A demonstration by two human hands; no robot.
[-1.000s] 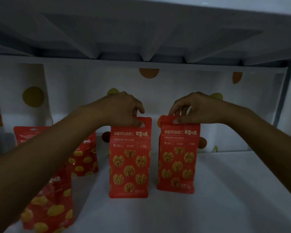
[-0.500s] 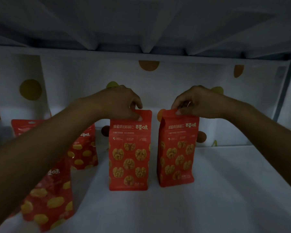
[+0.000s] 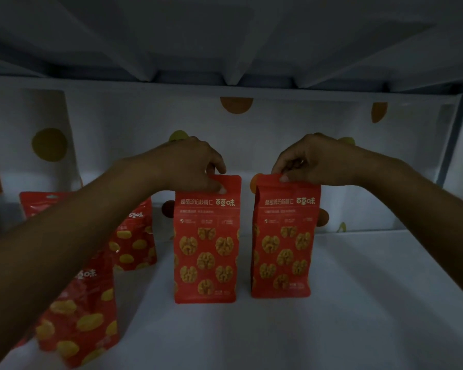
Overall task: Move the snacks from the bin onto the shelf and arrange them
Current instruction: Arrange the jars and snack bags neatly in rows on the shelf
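A red snack bag point(image 3: 78, 316) stands nearest, at the left of the white shelf point(image 3: 358, 303). Farther in, two bags stand tall and apart, fronts facing us. The left hand point(image 3: 190, 166) pinches the top of the left walnut bag point(image 3: 206, 249). The right hand point(image 3: 313, 161) pinches the top of the right walnut bag point(image 3: 284, 244). Its fingers point(image 3: 284, 178) are curled.

Dim, bluish light throughout — soft shadows; wide-angle bending at edges; slightly grainy.
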